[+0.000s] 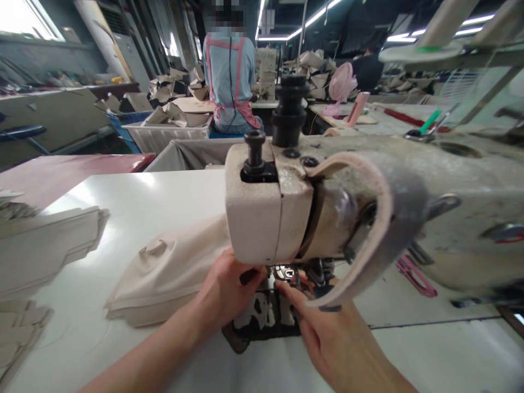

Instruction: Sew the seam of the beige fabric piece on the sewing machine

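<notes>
A beige sewing machine (262,218) stands over the white table, its needle area partly hidden by the machine head. My left hand (229,281) is left of the needle area, its fingers bent together at the edge of a beige fabric piece (176,267) that lies to the left. My right hand (323,322) is at the right of the worn metal plate (266,314), index finger stretched toward the presser foot (286,273). The rest of its fingers are partly hidden behind the curved strap (385,218) on the machine.
Stacked beige fabric pieces (49,245) lie at the left of the table. Pink scissors (415,275) rest right of the machine head. Beyond the table are a grey cloth-lined bin (188,155), a white crate (164,134) and a seated person (231,76) facing away.
</notes>
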Demonstrator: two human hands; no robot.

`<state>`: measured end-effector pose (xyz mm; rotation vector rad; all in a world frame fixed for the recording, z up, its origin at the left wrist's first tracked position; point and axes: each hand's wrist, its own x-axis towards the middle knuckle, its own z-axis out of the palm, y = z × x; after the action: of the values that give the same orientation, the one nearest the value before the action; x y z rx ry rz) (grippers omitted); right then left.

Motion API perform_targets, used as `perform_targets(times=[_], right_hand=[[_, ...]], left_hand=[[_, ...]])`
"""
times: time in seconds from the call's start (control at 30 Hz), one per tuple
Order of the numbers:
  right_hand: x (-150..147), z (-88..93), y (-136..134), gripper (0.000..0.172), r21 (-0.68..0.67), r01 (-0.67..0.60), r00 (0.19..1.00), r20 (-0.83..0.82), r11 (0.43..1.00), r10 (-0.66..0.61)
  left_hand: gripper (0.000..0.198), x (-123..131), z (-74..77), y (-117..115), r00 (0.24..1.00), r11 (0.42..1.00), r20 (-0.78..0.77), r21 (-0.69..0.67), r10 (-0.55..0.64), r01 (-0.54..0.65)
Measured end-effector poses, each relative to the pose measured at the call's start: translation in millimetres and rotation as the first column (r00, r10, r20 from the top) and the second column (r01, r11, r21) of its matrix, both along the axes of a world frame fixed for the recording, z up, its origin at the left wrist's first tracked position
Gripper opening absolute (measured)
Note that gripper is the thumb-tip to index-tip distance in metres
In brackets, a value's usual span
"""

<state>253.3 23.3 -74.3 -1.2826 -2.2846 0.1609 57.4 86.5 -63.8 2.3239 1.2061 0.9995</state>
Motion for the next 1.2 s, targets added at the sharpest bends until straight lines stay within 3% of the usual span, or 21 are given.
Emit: perform_targets(times=[0.13, 0.8, 1.2], right_hand=[[1.2, -1.4, -1.4, 0.047, -0.018, 0.027, 0.997, -0.074, 0.999, -0.028], [-1.3, -3.8, -0.3, 0.047, 0.014, 0.054, 0.994, -0.096, 0.998, -0.052], [-5.0, -6.5, 1.2, 0.031, 0.038, 0.024, 0.988, -0.152, 0.999, -0.018]], left_hand=[[0.016, 0.5, 0.6, 3.9, 1.0, 1.0, 0.003, -0.006, 0.017, -0.017], [0.019, 3.1, -4.7, 5.7, 0.994, 0.992, 0.014, -0.073, 0.108, -0.107], [0.017, -1.9, -14.6, 10.9, 0.989, 0.988, 0.051, -0.073, 0.14, -0.136]])
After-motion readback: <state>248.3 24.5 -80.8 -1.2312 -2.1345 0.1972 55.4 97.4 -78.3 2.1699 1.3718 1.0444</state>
